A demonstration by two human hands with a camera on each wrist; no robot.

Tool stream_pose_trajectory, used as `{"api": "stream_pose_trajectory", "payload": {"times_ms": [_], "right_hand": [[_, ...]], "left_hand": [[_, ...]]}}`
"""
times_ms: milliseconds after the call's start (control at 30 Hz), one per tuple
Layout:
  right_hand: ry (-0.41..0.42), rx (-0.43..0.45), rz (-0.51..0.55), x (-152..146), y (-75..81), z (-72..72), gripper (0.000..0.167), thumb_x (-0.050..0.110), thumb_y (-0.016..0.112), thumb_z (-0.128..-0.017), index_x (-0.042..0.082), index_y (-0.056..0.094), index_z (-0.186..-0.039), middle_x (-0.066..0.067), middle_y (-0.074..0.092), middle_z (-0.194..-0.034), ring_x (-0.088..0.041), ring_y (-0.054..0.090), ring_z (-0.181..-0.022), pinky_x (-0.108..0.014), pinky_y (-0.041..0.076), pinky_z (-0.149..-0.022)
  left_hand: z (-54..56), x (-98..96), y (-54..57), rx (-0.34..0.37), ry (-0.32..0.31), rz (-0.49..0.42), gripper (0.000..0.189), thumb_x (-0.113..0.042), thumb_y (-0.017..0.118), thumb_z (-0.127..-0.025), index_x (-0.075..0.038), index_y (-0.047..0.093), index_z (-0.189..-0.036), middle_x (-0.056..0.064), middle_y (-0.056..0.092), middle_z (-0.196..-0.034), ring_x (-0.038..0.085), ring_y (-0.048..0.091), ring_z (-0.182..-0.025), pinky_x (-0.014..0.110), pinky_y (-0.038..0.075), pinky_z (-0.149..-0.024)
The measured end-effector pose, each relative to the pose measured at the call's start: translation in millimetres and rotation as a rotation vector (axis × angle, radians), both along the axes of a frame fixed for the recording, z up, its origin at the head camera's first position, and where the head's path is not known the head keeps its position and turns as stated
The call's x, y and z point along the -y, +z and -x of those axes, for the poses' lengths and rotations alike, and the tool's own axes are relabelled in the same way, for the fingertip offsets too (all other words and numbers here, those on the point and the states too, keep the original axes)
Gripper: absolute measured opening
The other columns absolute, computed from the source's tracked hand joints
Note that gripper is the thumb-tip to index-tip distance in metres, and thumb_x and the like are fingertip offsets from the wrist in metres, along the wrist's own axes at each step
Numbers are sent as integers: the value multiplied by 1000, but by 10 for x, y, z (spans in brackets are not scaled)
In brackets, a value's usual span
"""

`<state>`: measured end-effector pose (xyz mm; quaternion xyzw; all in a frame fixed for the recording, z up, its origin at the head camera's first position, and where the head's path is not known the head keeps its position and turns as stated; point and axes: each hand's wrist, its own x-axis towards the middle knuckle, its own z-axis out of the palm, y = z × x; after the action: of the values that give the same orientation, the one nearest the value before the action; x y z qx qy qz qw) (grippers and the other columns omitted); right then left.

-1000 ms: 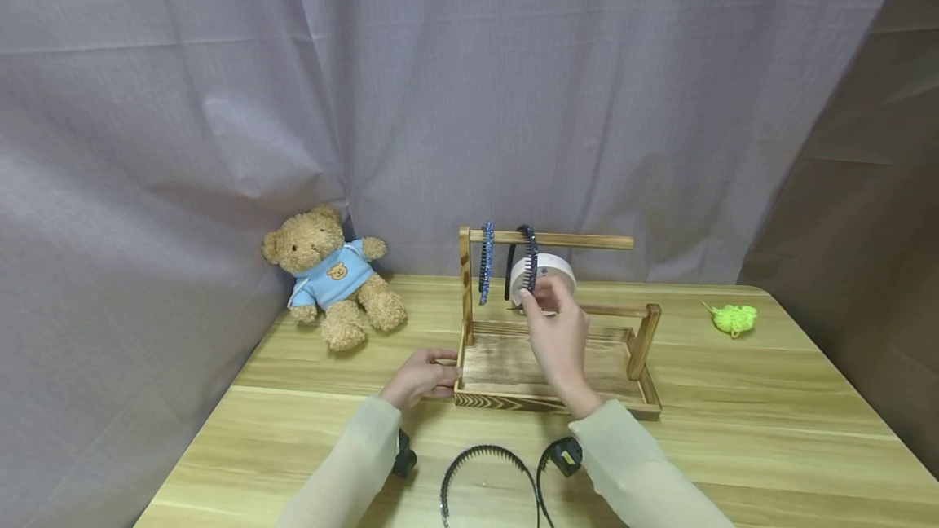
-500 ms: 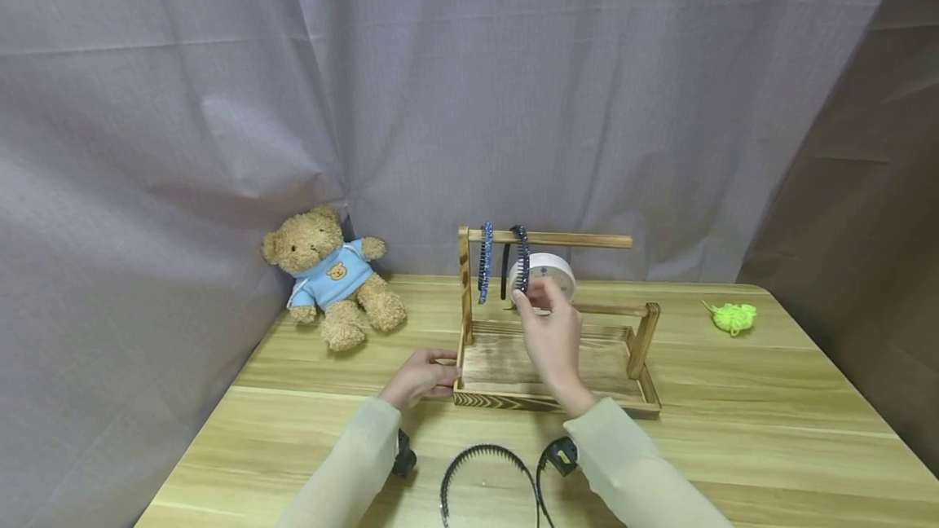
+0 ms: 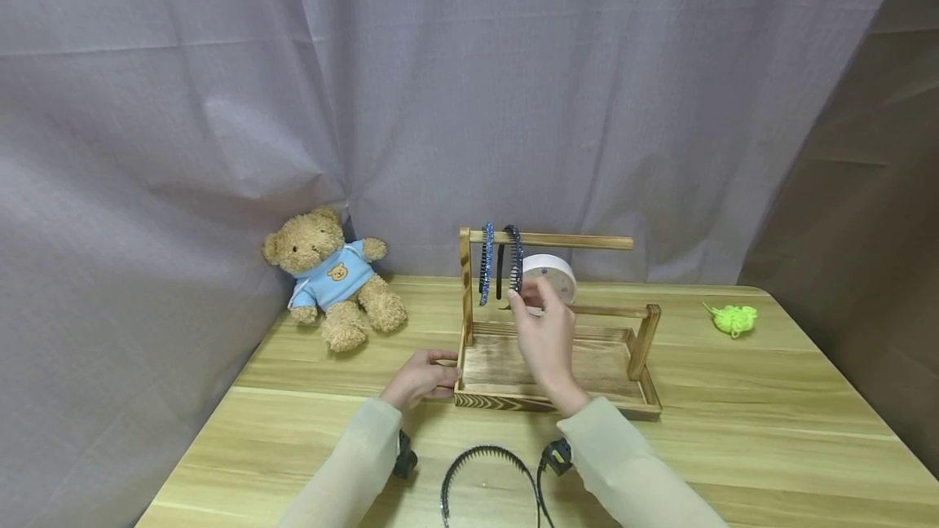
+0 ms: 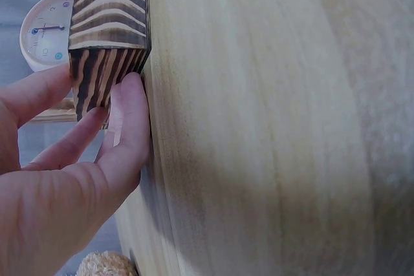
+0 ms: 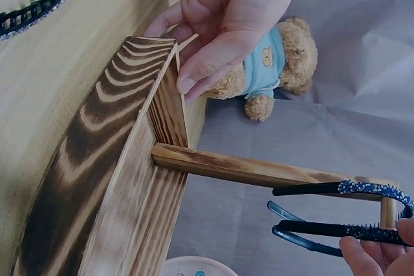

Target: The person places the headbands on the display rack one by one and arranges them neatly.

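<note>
Pinching the dark headband (image 3: 516,255) by its near leg, the right hand (image 3: 546,336) sits just below it as it straddles the upper bar (image 3: 579,241) crosswise, right of the blue headband (image 3: 487,263), while the left hand (image 3: 416,380) grips the wooden stand (image 3: 506,402) at its left end.

The gripped headband (image 3: 517,255) seems partly hidden by the right hand (image 3: 545,341).

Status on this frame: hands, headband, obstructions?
Right hand pinching dark headband, looped over upper bar. Left hand gripping wooden stand at its left end. Blue headband hangs between dark one and upright post.
</note>
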<state>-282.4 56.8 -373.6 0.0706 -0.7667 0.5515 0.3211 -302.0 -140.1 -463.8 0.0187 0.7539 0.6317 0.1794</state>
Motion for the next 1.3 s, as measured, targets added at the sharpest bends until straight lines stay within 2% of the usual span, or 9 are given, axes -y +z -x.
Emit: {"api": "stream_pose_trajectory", "payload": {"times_ms": [200, 333, 467, 600, 733, 867, 1067, 1300], "right_hand": [[2, 20, -4, -2, -25, 9, 14, 12, 72, -88, 6, 66, -99, -10, 73, -94, -25, 71, -88, -37, 61, -76], [36, 53, 15, -12, -49, 8, 20, 14, 73, -89, 5, 65, -104, -12, 72, -99, -27, 71, -95, -33, 61, -83], [73, 99, 26, -23, -87, -15, 36, 15, 73, -88, 2, 59, -119, -17, 68, -114, -30, 67, -108, -32, 57, -93], [110, 111, -15, -33, -121, -61, 60, 15, 74, -87, -1, 44, -136, -22, 57, -132, -35, 59, -121, -37, 51, -102], [133, 91, -87, -46, -165, -107, 74, 15, 77, -85, -4, 33, -142, -24, 48, -137, -38, 52, -125, -40, 48, -105], [120, 94, -141, -65, -191, -157, 74, 16, 78, -84, -6, 34, -140, -24, 46, -134, -38, 51, -123, -41, 49, -104], [83, 168, -201, -142, -241, -218, 73, 22, 77, -84, -1, 38, -141, -20, 46, -136, -39, 57, -116, -47, 53, -99], [83, 175, -178, -238, -305, -242, 67, 19, 77, -85, -3, 44, -138, -20, 50, -134, -35, 53, -122, -46, 49, -103]], "left_hand": [[6, -13, 2, -1, -1, 0, 51, -6, 62, -93, 10, 45, -138, 27, 65, -115, 29, 68, -97, 43, 59, -88], [15, -18, -13, 1, -3, -11, 51, -5, 61, -93, 11, 45, -138, 27, 66, -112, 29, 69, -97, 41, 60, -87], [21, -12, -35, 14, -1, -5, 51, -6, 62, -93, 9, 45, -139, 25, 67, -112, 27, 69, -96, 39, 60, -86], [20, -4, -41, 13, 2, 3, 51, -7, 61, -93, 8, 46, -139, 24, 66, -114, 26, 68, -96, 39, 60, -85], [21, -2, -39, 16, 8, -7, 51, -7, 62, -93, 9, 46, -138, 25, 66, -114, 28, 69, -98, 39, 60, -86], [11, -2, -28, 11, 7, -12, 51, -6, 62, -92, 10, 45, -138, 27, 66, -114, 30, 69, -99, 40, 60, -86], [-2, -1, -14, 2, 2, -4, 51, -5, 61, -92, 11, 45, -138, 28, 63, -118, 34, 67, -102, 42, 59, -88], [-6, -12, -1, 2, 1, 2, 51, -5, 61, -92, 10, 45, -138, 28, 63, -119, 35, 66, -104, 42, 59, -88]]}}
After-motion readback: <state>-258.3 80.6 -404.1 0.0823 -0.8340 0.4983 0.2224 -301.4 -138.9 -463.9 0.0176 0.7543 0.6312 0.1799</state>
